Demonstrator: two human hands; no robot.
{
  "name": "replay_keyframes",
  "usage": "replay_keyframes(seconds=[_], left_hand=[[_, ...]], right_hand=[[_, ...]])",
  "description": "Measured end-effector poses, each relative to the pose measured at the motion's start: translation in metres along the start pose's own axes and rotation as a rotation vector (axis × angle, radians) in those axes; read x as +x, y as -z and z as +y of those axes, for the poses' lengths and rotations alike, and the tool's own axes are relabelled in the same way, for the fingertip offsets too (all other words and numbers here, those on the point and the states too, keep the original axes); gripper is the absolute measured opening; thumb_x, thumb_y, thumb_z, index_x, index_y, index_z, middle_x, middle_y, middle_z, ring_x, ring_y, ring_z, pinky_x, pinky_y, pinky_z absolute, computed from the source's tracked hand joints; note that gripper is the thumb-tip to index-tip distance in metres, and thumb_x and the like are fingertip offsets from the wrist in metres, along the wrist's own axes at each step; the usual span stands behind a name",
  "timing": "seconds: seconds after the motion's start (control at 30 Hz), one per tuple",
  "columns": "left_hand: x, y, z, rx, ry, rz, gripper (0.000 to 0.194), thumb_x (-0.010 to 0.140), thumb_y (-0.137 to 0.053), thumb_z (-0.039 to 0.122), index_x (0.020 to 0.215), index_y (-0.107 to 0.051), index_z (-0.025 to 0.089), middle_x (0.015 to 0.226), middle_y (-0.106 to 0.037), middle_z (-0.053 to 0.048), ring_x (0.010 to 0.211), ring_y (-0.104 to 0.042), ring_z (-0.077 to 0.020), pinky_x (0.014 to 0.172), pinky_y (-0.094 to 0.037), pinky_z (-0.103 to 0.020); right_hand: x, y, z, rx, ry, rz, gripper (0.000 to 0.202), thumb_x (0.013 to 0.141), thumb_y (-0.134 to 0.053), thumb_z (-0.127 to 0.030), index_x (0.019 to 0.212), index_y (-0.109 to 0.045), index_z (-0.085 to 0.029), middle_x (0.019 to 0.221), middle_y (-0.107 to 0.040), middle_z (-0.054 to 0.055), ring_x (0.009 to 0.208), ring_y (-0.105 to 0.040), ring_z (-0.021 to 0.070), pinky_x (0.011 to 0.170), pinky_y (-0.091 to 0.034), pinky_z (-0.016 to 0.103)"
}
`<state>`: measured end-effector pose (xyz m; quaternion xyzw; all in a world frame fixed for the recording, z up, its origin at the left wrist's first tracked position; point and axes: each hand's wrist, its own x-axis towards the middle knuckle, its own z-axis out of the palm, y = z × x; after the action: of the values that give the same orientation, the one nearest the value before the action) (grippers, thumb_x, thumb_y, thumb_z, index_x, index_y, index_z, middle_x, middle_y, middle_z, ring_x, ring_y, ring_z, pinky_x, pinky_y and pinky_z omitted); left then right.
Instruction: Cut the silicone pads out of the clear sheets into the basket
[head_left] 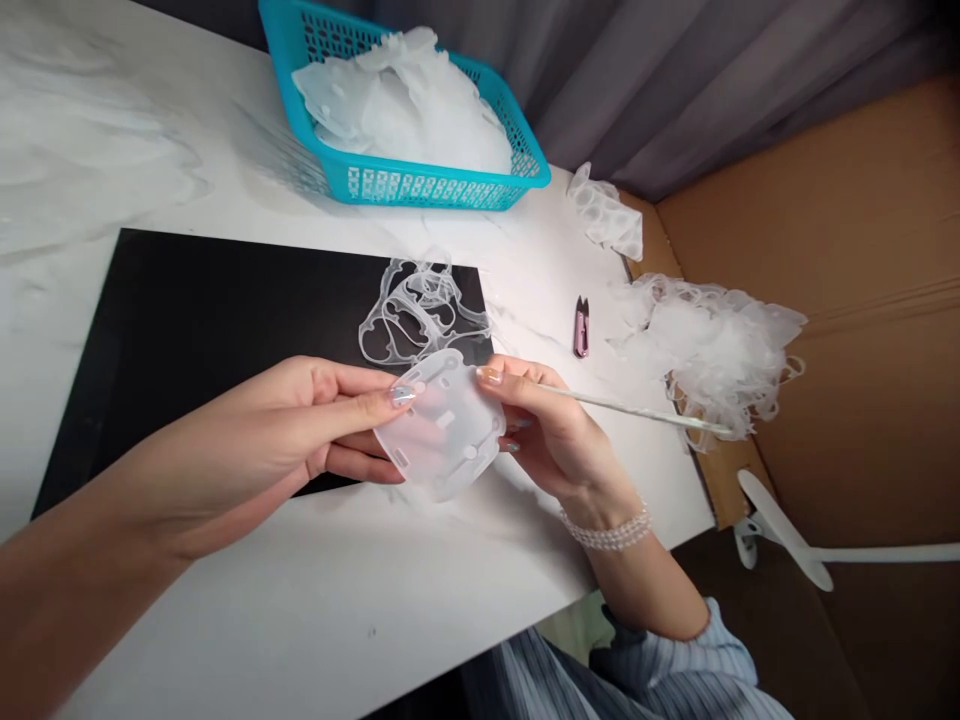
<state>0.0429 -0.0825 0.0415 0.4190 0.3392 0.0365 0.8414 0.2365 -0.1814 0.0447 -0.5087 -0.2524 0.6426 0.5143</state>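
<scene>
Between my two hands is a thin, translucent plastic piece [450, 440] with rounded corners and small slots, tilted above the table's front part. My left hand [330, 420] pinches its left edge, thumb on top and fingers behind. The upper right edge is gripped by my right hand [544, 410], its thumb at the rim. A thin pale rod [637, 407] sticks out to the right from my right hand; how it is held is hidden. Just beyond the piece, cut-out plastic frame scraps [420, 305] lie tangled on a black mat [225, 310].
A blue plastic basket [435, 190] heaped with similar translucent pieces [412, 110] stands at the back. Small pink thread snips [581, 328] lie to the right. Beside the cardboard [825, 230] is a pile of scraps [712, 340]. A white clamp [780, 530] sits at lower right.
</scene>
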Motion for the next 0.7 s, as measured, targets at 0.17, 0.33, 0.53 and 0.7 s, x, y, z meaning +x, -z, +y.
replay_keyframes(seconds=[0.17,0.33,0.53,0.7], left_hand=[[-0.003,0.005,0.004,-0.074,-0.069,0.198,0.04,0.082,-0.073,0.048,0.108,-0.076,0.018,0.11,-0.077,-0.015,0.098,-0.073,-0.0288,0.082,-0.062,-0.037],[-0.003,0.024,0.019,-0.084,-0.243,0.318,0.047,0.089,-0.059,0.054,0.122,-0.068,0.022,0.12,-0.073,-0.013,0.111,-0.069,-0.0289,0.086,-0.06,-0.038],[-0.03,0.025,0.016,-0.012,-0.354,0.365,0.044,0.089,-0.057,0.052,0.122,-0.067,0.025,0.116,-0.073,-0.011,0.106,-0.068,-0.0273,0.083,-0.058,-0.036],[-0.043,0.029,0.008,0.048,-0.372,0.43,0.045,0.087,-0.059,0.053,0.122,-0.066,0.026,0.113,-0.074,-0.01,0.102,-0.068,-0.0258,0.078,-0.058,-0.034]], right_hand=[[0.0,0.007,-0.007,-0.244,0.141,0.152,0.033,0.082,-0.075,-0.041,0.069,-0.057,-0.017,0.057,-0.04,-0.006,0.051,-0.031,0.0071,0.048,-0.027,0.02],[0.058,0.031,-0.086,-1.013,0.543,0.541,0.043,0.091,-0.059,-0.055,0.081,-0.07,-0.015,0.056,-0.049,-0.003,0.054,-0.047,0.0124,0.055,-0.038,0.024],[0.164,0.018,-0.179,-1.373,0.612,0.816,0.038,0.103,-0.045,-0.042,0.109,-0.07,-0.014,0.098,-0.072,0.013,0.099,-0.067,0.0261,0.087,-0.048,0.035],[0.206,0.018,-0.178,-1.473,0.469,0.743,0.03,0.098,-0.061,-0.038,0.117,-0.064,-0.015,0.118,-0.065,0.009,0.104,-0.065,0.021,0.093,-0.054,0.043]])
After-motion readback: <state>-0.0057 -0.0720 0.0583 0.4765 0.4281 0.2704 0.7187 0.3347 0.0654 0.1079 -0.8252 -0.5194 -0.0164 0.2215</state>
